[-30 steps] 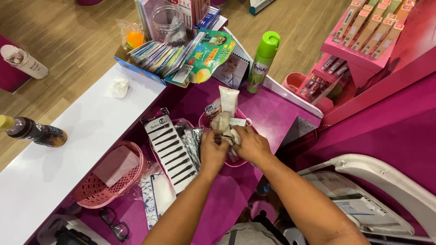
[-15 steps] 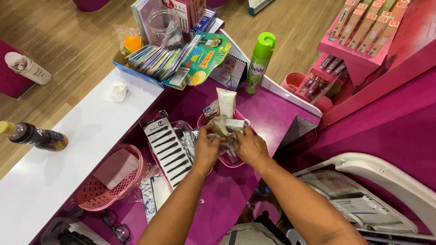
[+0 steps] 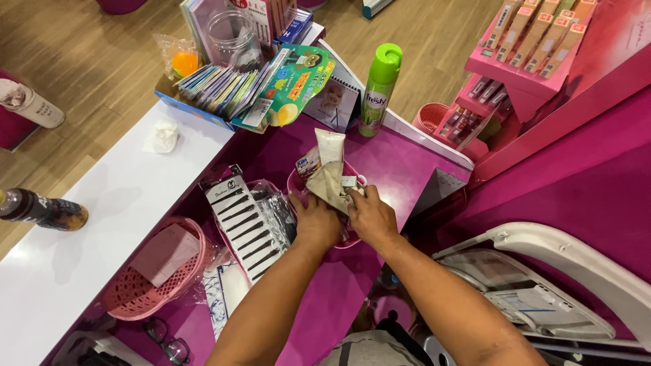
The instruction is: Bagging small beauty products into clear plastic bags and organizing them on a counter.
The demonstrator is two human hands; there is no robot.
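Observation:
Both my hands work over a small pink basket (image 3: pixel 296 181) on the magenta counter. My left hand (image 3: pixel 316 220) and my right hand (image 3: pixel 371 217) together hold a beige flat packet (image 3: pixel 329 184) above the basket. A white tube (image 3: pixel 330 145) stands upright in the basket just behind the packet, with a small boxed item (image 3: pixel 308 163) beside it. Left of my left hand lies a card of black hair clips (image 3: pixel 244 220) and some clear wrapped packs (image 3: pixel 278 210).
A green spray can (image 3: pixel 380 88) stands behind the basket. A blue tray of cards and booklets (image 3: pixel 230 88) sits at the back left. A pink mesh basket (image 3: pixel 152 268), a dark bottle (image 3: pixel 42 209), glasses (image 3: pixel 166 339) and a pink display rack (image 3: pixel 529 47) surround the spot.
My hands have stayed over the small basket, shifting the beige packet slightly. The view has tilted a little; nothing else moved.

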